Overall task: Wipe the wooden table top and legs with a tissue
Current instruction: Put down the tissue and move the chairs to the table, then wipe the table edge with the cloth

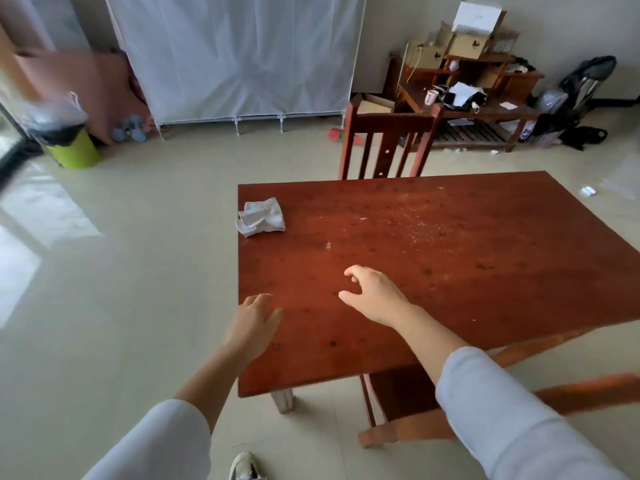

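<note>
Judging progress: the wiping is looking not yet begun, since the left hand (254, 323) and the right hand (372, 294) are both going without the tissue (261, 217).
Tissue place: it is lying crumpled at the far left corner of the wooden bench (485, 289), well apart from both hands.
Bench top: pale specks (415, 223) are showing across the far middle, so I am judging the top unwiped.
Left hands state: the left hand is lying at the bench's left edge, fingers straight, empty.
Right hands state: the right hand is sitting over the near middle, fingers loosely curled, gripping nothing; whether it is touching the wood I cannot tell.
Legs: one pale leg (283, 401) is showing under the near left corner; its condition is not showing.
Remaining: taking up the tissue, wiping the top, then the legs.
</note>
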Demonstrator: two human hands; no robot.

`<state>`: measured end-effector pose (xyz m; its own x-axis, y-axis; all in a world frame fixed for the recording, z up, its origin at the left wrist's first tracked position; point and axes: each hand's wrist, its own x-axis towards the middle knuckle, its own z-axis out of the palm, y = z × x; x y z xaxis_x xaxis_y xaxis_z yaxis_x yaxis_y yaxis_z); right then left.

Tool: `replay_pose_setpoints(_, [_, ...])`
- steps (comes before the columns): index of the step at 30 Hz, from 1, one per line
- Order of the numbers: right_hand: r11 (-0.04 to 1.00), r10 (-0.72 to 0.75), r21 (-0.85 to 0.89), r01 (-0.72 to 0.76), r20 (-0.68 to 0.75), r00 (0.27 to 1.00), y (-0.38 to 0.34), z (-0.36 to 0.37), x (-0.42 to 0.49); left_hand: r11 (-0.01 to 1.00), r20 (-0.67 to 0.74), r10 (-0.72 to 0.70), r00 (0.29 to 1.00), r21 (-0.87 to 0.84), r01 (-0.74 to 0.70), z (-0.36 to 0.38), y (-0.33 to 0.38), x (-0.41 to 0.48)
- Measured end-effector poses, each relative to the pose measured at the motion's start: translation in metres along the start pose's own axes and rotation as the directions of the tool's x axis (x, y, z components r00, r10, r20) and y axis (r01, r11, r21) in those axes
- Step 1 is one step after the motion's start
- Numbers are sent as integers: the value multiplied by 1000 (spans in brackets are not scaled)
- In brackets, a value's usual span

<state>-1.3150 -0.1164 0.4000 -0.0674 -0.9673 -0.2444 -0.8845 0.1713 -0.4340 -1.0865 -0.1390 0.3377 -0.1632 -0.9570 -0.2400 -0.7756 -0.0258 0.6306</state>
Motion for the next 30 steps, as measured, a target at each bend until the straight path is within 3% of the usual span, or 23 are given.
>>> replay_pose_setpoints(5, [999, 19, -46, -15, 86, 996, -59, 53, 75, 989, 24, -139, 990, 53, 137, -25, -59, 52])
replay_pose_setpoints(13, [994, 23, -106, -17, 55, 998, -94, 80, 178, 982, 136, 2, 991, 187, -28, -14, -81, 130])
replay_pose_setpoints(20, [908, -228, -360, 215, 6, 974, -109, 90, 258, 980, 154, -60, 986, 198, 29, -2, -87, 146])
replay_pose_setpoints(25, [868, -247, -430, 249, 63, 967, -115, 106, 292, 978, 171, -91, 981, 199, 56, -4, -86, 146])
replay_pose_setpoints(30, [816, -289, -520, 252, 10, 957, -118, 113, 305, 980, 230, -126, 965, 180, 85, -9, -81, 153])
